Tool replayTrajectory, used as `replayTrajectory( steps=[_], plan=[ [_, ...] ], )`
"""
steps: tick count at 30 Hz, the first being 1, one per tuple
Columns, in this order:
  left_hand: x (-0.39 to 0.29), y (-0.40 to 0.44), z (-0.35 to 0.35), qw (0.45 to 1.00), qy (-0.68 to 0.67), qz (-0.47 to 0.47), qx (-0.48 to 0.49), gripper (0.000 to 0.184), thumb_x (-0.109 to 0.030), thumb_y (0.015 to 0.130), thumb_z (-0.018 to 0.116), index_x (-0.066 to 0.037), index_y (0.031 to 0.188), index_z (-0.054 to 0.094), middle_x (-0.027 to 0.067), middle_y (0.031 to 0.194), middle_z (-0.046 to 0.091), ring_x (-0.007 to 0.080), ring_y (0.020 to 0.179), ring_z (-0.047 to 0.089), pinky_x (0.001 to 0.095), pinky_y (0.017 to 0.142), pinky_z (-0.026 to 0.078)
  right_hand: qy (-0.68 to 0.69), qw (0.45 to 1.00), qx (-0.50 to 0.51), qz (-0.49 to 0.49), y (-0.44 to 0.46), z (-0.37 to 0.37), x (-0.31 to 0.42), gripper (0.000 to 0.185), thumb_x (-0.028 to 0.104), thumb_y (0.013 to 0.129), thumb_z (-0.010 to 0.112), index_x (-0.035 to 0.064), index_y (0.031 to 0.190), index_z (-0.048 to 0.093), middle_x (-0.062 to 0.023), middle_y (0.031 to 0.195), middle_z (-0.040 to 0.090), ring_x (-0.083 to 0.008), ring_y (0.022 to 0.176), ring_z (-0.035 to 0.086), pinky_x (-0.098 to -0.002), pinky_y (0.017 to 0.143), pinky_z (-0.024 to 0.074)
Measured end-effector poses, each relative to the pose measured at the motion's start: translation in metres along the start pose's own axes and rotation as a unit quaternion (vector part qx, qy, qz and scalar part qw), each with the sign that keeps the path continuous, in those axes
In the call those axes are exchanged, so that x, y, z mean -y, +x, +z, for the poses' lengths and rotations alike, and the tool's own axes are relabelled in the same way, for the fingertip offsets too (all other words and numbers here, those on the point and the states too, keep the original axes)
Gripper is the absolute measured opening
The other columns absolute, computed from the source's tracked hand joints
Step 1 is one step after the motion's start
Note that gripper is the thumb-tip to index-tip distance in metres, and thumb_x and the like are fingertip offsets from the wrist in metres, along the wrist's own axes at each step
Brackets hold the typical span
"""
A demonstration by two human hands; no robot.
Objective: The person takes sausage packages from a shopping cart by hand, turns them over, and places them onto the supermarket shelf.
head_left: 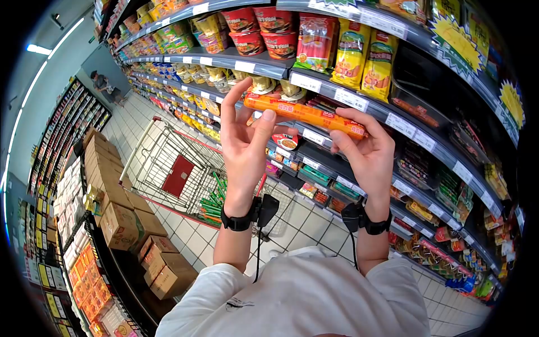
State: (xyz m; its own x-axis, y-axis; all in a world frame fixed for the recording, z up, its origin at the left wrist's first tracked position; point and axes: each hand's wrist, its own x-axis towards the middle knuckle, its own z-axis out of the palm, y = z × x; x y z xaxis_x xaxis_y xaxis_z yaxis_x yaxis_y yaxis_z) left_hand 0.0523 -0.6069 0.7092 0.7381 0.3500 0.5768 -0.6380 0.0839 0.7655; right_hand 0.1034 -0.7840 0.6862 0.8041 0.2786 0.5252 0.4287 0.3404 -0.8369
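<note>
An orange-wrapped sausage (306, 114) is held level in front of me, across both hands, with printed characters on its wrapper. My left hand (247, 132) has its thumb against the near side of the sausage's left end, and the forefinger rises behind it. At the other end, my right hand (368, 149) pinches the sausage between thumb and fingers. Just behind it, yellow sausage packs (351, 53) and a red-and-clear pack of sausages (315, 42) stand on the shelf. Black straps with small boxes circle both wrists.
A shopping cart (163, 163) stands to the left, with green and orange sticks (215, 199) inside. Red instant noodle tubs (247, 43) line the upper shelf. Cardboard boxes (120, 224) are stacked beside a display at far left. Another person (104, 84) is down the aisle.
</note>
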Motion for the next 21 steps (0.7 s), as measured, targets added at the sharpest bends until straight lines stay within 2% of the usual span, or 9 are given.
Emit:
replayTrajectory(
  steps=[1, 2, 3, 4, 6, 9, 11, 16, 21],
  plan=[
    [0.004, 0.0, 0.006, 1.0, 0.001, -0.005, 0.006, 0.046, -0.007, 0.097, 0.052, -0.001, 0.138, 0.033, 0.0218, 0.116, 0.058, 0.0284, 0.094, 0.067, 0.0367, 0.071, 0.06, 0.023, 1.0, -0.017, 0.004, -0.003, -0.007, 0.002, 0.031, -0.002, 0.085, 0.068, -0.0026, 0.116, 0.062, -0.0105, 0.113, 0.061, -0.0124, 0.093, 0.061, -0.0241, 0.076, 0.0534],
    [0.009, 0.001, 0.011, 1.0, 0.015, -0.006, 0.018, 0.041, -0.009, 0.097, 0.053, 0.0, 0.134, 0.037, 0.0213, 0.112, 0.06, 0.0273, 0.091, 0.068, 0.036, 0.071, 0.06, 0.026, 0.999, -0.041, -0.025, -0.004, -0.012, 0.003, 0.029, 0.003, 0.088, 0.068, -0.003, 0.116, 0.062, -0.0113, 0.105, 0.065, -0.0111, 0.083, 0.063, -0.023, 0.069, 0.0524],
    [0.013, 0.0, 0.017, 0.999, 0.028, -0.007, 0.028, 0.036, -0.01, 0.097, 0.053, 0.0, 0.13, 0.041, 0.0209, 0.109, 0.062, 0.0262, 0.089, 0.068, 0.0353, 0.07, 0.06, 0.024, 0.998, -0.045, -0.023, -0.007, -0.021, 0.006, 0.029, 0.003, 0.088, 0.068, -0.003, 0.116, 0.062, -0.0113, 0.105, 0.065, -0.0111, 0.083, 0.063, -0.023, 0.069, 0.0524],
    [0.015, -0.002, 0.024, 0.998, 0.057, -0.009, 0.019, 0.028, -0.012, 0.097, 0.054, 0.001, 0.121, 0.047, 0.0187, 0.099, 0.064, 0.0235, 0.082, 0.069, 0.0343, 0.069, 0.059, -0.006, 0.999, -0.049, -0.007, -0.01, -0.031, 0.011, 0.028, 0.006, 0.091, 0.065, -0.0032, 0.117, 0.061, -0.0108, 0.096, 0.065, -0.0116, 0.075, 0.062, -0.0229, 0.066, 0.0508],
    [0.02, -0.006, 0.03, 0.996, 0.073, -0.033, 0.028, 0.028, -0.013, 0.097, 0.054, 0.001, 0.12, 0.047, 0.0181, 0.097, 0.065, 0.0228, 0.079, 0.069, 0.034, 0.068, 0.059, -0.038, 0.997, -0.069, 0.001, -0.016, -0.04, 0.018, 0.03, 0.02, 0.097, 0.059, -0.003, 0.115, 0.062, -0.009, 0.076, 0.064, -0.012, 0.058, 0.06, -0.0216, 0.057, 0.0468],
    [0.024, -0.012, 0.043, 0.995, 0.078, -0.05, 0.034, 0.029, -0.014, 0.097, 0.055, 0.002, 0.12, 0.048, 0.0171, 0.094, 0.064, 0.0226, 0.075, 0.069, 0.0329, 0.066, 0.059, -0.007, 0.996, -0.088, 0.022, -0.022, -0.054, 0.025, 0.026, 0.018, 0.094, 0.063, -0.0018, 0.11, 0.065, -0.0068, 0.071, 0.064, -0.0088, 0.055, 0.059, -0.0193, 0.052, 0.0432],
    [0.022, -0.017, 0.057, 0.998, 0.02, -0.033, 0.044, 0.031, -0.014, 0.096, 0.055, 0.002, 0.122, 0.048, 0.0167, 0.092, 0.064, 0.0228, 0.075, 0.069, 0.0332, 0.065, 0.059, -0.003, 0.994, -0.104, 0.031, -0.026, -0.062, 0.029, 0.026, 0.02, 0.095, 0.063, -0.0016, 0.109, 0.066, -0.0066, 0.07, 0.063, -0.0088, 0.053, 0.058, -0.0193, 0.051, 0.0425],
    [0.02, -0.03, 0.076, 0.997, 0.03, -0.022, 0.07, 0.031, -0.012, 0.097, 0.054, 0.002, 0.123, 0.046, 0.0164, 0.091, 0.064, 0.0228, 0.077, 0.069, 0.0347, 0.064, 0.06, 0.019, 0.991, -0.118, 0.059, -0.037, -0.084, 0.036, 0.027, 0.022, 0.096, 0.061, -0.0012, 0.11, 0.065, -0.0061, 0.067, 0.062, -0.009, 0.051, 0.056, -0.0195, 0.05, 0.0422],
    [0.031, -0.039, 0.091, 0.996, 0.027, -0.037, 0.078, 0.03, -0.011, 0.097, 0.053, 0.002, 0.123, 0.047, 0.016, 0.091, 0.064, 0.0211, 0.076, 0.068, 0.0344, 0.064, 0.06, 0.027, 0.992, -0.115, 0.036, -0.047, -0.1, 0.042, 0.027, 0.011, 0.095, 0.06, -0.0011, 0.118, 0.057, -0.0079, 0.073, 0.062, -0.0098, 0.056, 0.058, -0.0214, 0.053, 0.0455]
  ],
)
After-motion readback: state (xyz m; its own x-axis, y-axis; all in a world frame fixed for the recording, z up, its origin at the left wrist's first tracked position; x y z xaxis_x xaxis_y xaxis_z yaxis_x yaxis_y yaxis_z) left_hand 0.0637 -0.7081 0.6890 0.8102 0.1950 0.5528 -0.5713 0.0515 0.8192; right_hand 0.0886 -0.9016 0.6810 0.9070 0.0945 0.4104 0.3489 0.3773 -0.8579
